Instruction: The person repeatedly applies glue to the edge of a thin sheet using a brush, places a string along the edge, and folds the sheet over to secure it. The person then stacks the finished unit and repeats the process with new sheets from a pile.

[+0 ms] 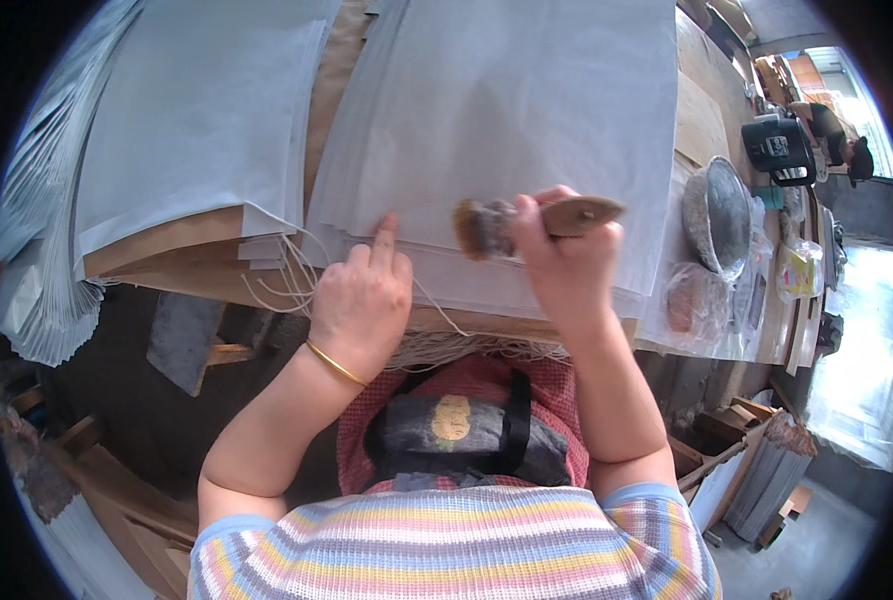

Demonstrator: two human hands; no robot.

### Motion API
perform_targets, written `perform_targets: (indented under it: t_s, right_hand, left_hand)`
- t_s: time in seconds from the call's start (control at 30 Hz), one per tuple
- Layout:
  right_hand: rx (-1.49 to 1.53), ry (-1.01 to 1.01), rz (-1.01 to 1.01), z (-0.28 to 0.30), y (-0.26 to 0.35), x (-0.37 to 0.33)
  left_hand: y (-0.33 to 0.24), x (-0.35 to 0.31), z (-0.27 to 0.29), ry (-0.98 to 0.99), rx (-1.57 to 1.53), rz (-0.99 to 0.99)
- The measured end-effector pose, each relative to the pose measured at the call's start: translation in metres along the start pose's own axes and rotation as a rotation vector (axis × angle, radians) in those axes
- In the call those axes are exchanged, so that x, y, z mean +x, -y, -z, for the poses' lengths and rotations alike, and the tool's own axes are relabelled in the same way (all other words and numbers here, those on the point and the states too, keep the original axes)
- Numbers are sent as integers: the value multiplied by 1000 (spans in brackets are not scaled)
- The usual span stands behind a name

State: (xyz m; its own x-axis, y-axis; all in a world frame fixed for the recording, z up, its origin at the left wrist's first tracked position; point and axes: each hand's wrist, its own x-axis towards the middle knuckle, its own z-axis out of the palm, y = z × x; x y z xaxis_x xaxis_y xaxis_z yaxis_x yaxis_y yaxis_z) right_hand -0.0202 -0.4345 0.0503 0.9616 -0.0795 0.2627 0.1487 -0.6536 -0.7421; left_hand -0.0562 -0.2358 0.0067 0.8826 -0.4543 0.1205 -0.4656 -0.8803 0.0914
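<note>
My right hand [567, 262] grips a flat wooden-handled brush [585, 212], its tan bristles pointing left over the near part of a stack of white paper sheets [527, 110]. The bristles are slightly blurred, and I cannot tell whether they touch the paper. Further left, my left hand [364, 283] rests at the stack's near left corner. Its index finger is stretched out onto the sheets while the other fingers curl loosely, and nothing shows in it. Thin white cords [292, 275] hang beside this hand.
Another stack of large sheets [197, 110] lies to the left, with fanned, pleated paper [52, 220] beyond it. On the right stand a grey bowl [717, 220], a plastic-wrapped bundle [695, 305] and a black mug-shaped container [779, 148]. More cords hang at the table's front edge.
</note>
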Motion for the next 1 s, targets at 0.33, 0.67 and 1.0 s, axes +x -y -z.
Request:
perform_targets:
  t_s: [0.33, 0.67, 1.0]
  right_hand:
    - [-207, -164, -180, 94, -77, -11]
    - [812, -362, -258, 171, -68, -23]
    - [-801, 36, 285, 272, -181, -105]
  left_hand:
    - [0, 4, 1, 69, -92, -1]
    - [-2, 3, 10, 100, -64, -19]
    - [-17, -1, 20, -5, -143, -3]
